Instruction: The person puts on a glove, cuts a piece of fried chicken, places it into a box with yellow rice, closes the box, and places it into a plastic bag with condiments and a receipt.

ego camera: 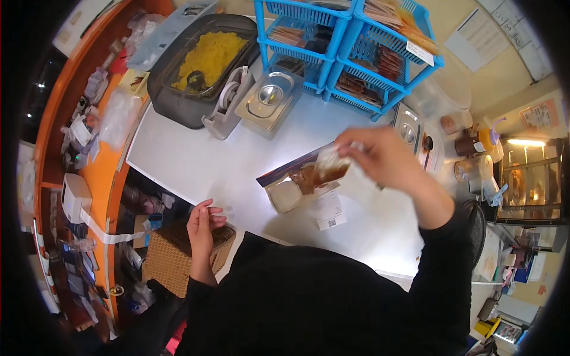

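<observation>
My right hand [378, 153] pinches the top of a small clear plastic bag [328, 162] with brown sauce in its lower part. The bag hangs over a takeaway food box [278, 210], partly hiding it. Inside the box are a white mound [286, 195], perhaps rice, and brown food [305, 178] beside it. A printed paper slip [329, 211] lies against the box's near side. My left hand [205, 224] is raised near the table's left front edge, above a woven basket [169, 253], fingers loosely apart and nothing clearly held.
A tape dispenser [227, 104] and lidded steel container [269, 100] stand behind the box on the metal table [178, 155]. Beyond are a black pan [160, 89] of yellow food and blue plastic racks [331, 58]. Sauce bottles [472, 144] stand right, an orange counter [100, 178] left.
</observation>
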Available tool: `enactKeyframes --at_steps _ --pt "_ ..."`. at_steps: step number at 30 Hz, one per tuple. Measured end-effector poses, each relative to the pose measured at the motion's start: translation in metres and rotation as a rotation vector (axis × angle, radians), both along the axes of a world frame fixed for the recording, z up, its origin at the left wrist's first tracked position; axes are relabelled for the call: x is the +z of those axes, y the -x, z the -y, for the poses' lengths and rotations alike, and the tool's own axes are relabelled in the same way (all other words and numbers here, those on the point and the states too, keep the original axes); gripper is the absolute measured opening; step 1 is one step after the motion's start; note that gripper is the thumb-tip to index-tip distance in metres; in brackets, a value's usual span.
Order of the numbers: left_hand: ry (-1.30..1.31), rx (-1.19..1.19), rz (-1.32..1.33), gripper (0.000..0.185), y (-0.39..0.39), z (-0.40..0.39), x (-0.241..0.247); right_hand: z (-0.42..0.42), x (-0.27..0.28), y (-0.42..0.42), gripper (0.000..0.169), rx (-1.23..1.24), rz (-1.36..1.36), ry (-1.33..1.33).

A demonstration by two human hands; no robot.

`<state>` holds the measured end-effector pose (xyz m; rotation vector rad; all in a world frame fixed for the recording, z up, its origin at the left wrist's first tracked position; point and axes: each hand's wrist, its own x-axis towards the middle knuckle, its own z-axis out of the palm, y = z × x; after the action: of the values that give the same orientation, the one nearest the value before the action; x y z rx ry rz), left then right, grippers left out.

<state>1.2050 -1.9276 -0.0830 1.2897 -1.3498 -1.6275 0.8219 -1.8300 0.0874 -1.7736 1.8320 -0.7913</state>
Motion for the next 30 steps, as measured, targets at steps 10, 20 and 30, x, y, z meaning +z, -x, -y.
enactKeyframes --at_steps 10,20,30 --pt "-0.119 0.063 -0.168 0.043 0.002 0.132 -0.015 -0.005 -0.141 -0.097 0.022 -0.548 0.015 0.169" --pt "-0.645 0.385 -0.507 0.057 -0.001 0.336 -0.076 0.019 -0.195 -0.128 0.056 -1.111 -0.309 0.096" --pt "-1.050 0.237 -0.643 0.041 0.041 0.400 -0.064 0.124 -0.058 -0.166 0.049 -0.958 0.098 0.774"
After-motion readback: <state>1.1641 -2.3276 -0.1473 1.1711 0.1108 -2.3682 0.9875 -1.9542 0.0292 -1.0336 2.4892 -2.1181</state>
